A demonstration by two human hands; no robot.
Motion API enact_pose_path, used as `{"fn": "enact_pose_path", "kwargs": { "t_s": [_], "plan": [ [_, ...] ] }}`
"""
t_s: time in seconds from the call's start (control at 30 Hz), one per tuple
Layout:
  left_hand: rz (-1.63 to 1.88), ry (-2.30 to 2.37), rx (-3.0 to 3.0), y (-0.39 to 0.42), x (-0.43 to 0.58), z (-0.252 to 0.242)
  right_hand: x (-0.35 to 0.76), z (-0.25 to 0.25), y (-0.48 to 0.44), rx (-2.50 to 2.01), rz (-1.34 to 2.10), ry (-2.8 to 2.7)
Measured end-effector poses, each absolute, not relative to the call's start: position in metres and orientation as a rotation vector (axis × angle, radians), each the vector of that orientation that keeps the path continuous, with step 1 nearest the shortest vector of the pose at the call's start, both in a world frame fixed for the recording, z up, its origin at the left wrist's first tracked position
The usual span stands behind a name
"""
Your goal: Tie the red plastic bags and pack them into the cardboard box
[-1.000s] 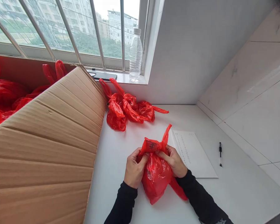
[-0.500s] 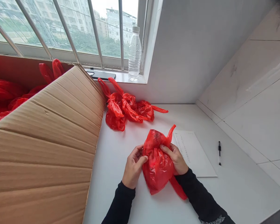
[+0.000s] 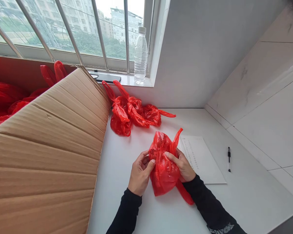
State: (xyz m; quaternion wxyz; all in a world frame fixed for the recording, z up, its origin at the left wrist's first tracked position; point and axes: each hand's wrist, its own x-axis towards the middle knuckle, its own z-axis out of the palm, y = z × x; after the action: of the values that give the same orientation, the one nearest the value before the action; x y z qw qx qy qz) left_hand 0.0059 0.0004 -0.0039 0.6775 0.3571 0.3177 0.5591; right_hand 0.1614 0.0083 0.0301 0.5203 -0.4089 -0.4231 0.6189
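Cardboard (image 3: 48, 156), creased in long ridges, stands at left, with crumpled, glossy red bags (image 3: 136, 112) far beside it. My left hand (image 3: 139, 173) pinches the lumpy red plastic bag (image 3: 164, 169) over the smooth white table's (image 3: 166, 216) near part, while my right hand (image 3: 184, 166) grips its right side; rightward lie flat printed paper (image 3: 207, 162) and a slim pen (image 3: 229, 159).

Soft daylight from a far-left window

Daylight enters through the barred window (image 3: 85, 39), its sky (image 3: 109, 5) washed out white. Small glints dot the held red bag (image 3: 164, 174); a pale streak shines on the right tiled wall (image 3: 266, 97). A dark blur smudges the far right corner.
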Motion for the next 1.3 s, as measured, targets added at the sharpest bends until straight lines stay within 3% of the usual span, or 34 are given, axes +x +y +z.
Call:
{"fn": "enact_pose_path", "kwargs": {
  "t_s": [0.47,1.07,1.3],
  "plan": [
    [1.199,0.662,0.918,-0.002,0.007,-0.003,0.163,0.022,0.009,-1.072,1.322,-1.114],
    [1.388,0.795,0.797,0.001,0.008,-0.011,0.163,0.025,0.007,-1.079,1.413,-1.228],
    [1.523,0.866,0.681,0.003,0.000,-0.007,0.163,0.039,0.007,-0.892,1.554,-1.441]
  ]
}}
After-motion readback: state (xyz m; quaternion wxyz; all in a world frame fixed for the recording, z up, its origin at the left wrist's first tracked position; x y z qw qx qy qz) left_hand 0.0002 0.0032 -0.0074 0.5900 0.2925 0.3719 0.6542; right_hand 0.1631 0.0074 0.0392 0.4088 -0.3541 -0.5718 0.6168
